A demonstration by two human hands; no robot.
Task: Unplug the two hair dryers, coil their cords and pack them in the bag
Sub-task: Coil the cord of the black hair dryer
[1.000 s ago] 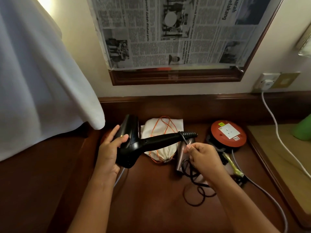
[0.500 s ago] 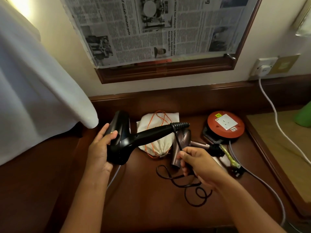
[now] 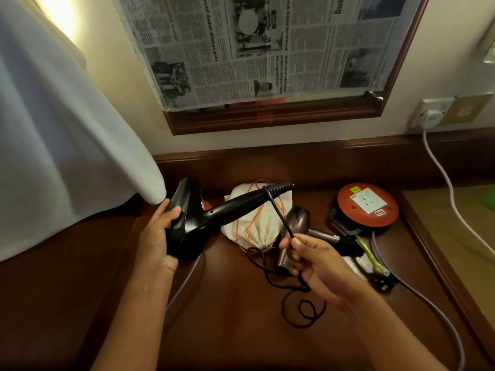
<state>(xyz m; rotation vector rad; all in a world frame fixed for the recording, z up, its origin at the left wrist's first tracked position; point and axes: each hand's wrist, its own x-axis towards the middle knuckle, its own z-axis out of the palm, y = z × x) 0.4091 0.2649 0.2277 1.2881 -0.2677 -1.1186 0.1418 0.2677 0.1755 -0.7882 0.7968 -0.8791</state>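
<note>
The black hair dryer (image 3: 192, 223) is held above the dark wooden desktop (image 3: 241, 330), its smooth, glossy plastic body gripped by the left hand (image 3: 158, 236) and its tapered handle pointed up and to the right, ending in a ribbed collar. One turn of the thin black cord (image 3: 278, 212) is looped around the handle just below that collar, and the cord is pinched taut between the thumb and fingers of the right hand (image 3: 318, 266); the slack is left in loose curls on the desk below the wrist. Behind the handle a cream cloth drawstring bag (image 3: 257, 226) is seen lying on the desk, gathered at its mouth and crossed by a thin orange string. Just to its right the second hair dryer (image 3: 294, 231), of a metallic bronze finish, is laid on the desktop. Farther right, a round red cable reel (image 3: 367, 210) with a white socket face is set, with a grey cable trailing from it. A newspaper sheet (image 3: 267, 46) is fixed over a wooden frame on the wall, and white fabric (image 3: 53, 129) is draped at the left.

Compared with half a second ago, the right hand has been drawn lower and nearer, and the cord stretched longer from the handle.
</note>
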